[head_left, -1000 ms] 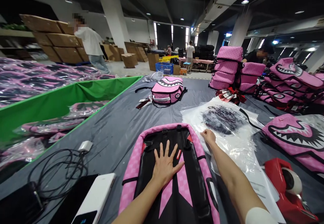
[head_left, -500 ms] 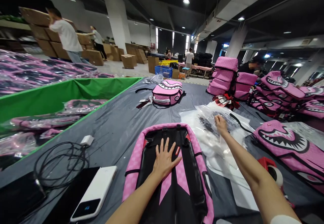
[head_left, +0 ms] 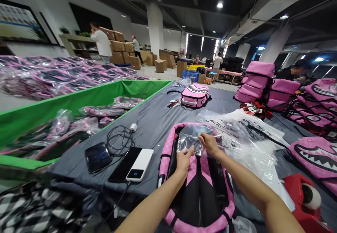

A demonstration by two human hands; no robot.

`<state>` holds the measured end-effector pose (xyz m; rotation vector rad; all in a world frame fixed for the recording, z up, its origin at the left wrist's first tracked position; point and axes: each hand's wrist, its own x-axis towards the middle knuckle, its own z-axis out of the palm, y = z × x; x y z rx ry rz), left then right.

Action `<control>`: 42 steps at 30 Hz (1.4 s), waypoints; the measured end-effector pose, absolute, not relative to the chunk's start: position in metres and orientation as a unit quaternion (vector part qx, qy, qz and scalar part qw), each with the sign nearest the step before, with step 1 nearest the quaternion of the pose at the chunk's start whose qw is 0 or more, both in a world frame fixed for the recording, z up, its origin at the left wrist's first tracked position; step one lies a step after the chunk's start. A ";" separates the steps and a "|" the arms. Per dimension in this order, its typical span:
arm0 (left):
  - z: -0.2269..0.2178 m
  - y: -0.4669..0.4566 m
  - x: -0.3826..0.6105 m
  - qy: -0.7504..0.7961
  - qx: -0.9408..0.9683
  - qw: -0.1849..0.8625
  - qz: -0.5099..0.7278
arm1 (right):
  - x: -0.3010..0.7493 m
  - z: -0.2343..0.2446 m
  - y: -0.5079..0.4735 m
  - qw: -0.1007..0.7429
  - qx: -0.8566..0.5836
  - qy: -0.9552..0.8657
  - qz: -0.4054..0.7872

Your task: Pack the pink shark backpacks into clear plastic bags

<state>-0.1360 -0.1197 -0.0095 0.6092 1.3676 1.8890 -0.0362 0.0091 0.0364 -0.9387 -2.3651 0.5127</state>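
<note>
A pink and black backpack lies on the grey-covered table in front of me, its black side up. Over its top end both hands hold a clear plastic bag. My left hand pinches the bag's near edge between thumb and fingers. Close beside it, my right hand is closed on the same plastic, a little farther up. To the right spreads a pile of clear printed plastic bags, which the held bag overlaps. Another pink backpack with a shark mouth sits farther back, a tag beside it.
A green-sided bin at left holds bagged backpacks. A white power bank, dark phones and a coiled cable lie left of me. At right are a red tape dispenser and stacked pink backpacks. People stand beyond.
My left hand has left its flat rest on the backpack and now pinches plastic. My right hand has brought a clear bag from the pile leftward over the backpack. The view has turned left.
</note>
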 end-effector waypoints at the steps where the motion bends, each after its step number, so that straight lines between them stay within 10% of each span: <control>1: -0.014 -0.125 -0.143 0.547 0.233 0.346 0.726 | -0.044 0.039 0.014 0.269 -0.363 -0.871 0.191; 6: -0.020 -0.157 -0.176 0.620 0.266 0.274 0.685 | -0.070 0.062 0.041 0.283 -0.356 -0.859 0.235; 14: 0.025 -0.151 -0.200 0.729 0.518 -0.151 0.421 | -0.066 0.090 0.004 0.170 -0.263 -0.897 0.312; 22: 0.020 -0.126 -0.186 0.680 0.520 -0.169 0.488 | -0.012 0.081 -0.082 0.174 -0.388 -0.903 -0.059; 27: 0.044 -0.142 -0.143 0.626 0.579 -0.133 0.504 | 0.001 0.058 -0.096 0.335 -0.366 -0.867 -0.051; 34: 0.035 -0.159 -0.205 0.643 0.574 -0.104 0.496 | 0.088 0.041 -0.026 0.284 -0.538 -0.789 -0.087; 42: 0.017 -0.121 -0.288 0.726 0.295 0.160 0.600 | 0.130 0.022 0.054 0.307 -0.639 -0.670 0.220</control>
